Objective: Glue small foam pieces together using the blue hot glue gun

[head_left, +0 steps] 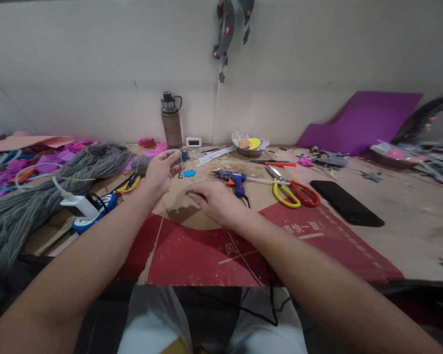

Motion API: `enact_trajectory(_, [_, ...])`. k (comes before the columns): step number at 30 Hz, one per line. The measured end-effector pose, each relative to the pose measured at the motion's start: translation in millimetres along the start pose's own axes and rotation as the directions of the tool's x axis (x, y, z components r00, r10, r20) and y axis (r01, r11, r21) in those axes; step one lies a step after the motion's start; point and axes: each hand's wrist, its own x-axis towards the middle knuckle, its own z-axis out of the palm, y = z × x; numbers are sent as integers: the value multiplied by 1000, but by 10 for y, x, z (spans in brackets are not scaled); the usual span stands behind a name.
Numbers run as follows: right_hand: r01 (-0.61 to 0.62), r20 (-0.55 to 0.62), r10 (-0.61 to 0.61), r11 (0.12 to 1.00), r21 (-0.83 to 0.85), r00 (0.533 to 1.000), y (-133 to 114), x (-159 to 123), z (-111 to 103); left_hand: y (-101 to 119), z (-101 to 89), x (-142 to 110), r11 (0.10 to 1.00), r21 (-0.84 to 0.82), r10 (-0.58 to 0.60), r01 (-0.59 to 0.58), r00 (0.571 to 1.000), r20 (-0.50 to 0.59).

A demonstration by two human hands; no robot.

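Note:
My left hand (160,172) is raised over the cardboard, thumb and fingers pinched on a thin grey strand of yarn (182,164) that hangs in a short loop. A small dark teal piece (184,155) shows just beyond those fingertips. Just to the right, my right hand (216,202) is closed, its fingers pressed together and pointing left; what is between them is hidden. From under its palm a thin grey strand (243,258) runs down over the red printed part. A blue felt piece (189,173) lies between the hands, and a blue glue gun (237,183) lies behind the right one.
Scissors (286,191) and a black phone (346,202) lie to the right. On the left are a grey yarn bundle (96,162) and a power strip (96,216) with a charger. A bottle (172,125), small clock (194,142) and basket (250,150) stand at the back. The cardboard (192,255) reaches the front edge.

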Motion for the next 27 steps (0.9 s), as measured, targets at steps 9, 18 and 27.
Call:
enact_trajectory(9, [111, 129, -102, 992, -62, 986, -99, -22, 15, 50, -88, 61, 989, -117, -86, 88, 996, 21])
enact_trajectory(18, [-195, -339, 233, 970, 143, 912, 44, 41, -113, 88, 47, -129, 865, 422, 225, -271, 962, 158])
enact_trajectory(27, [-129, -448, 293, 924, 360, 845, 193, 78, -85, 120, 260, -424, 816, 456, 171, -355, 902, 397])
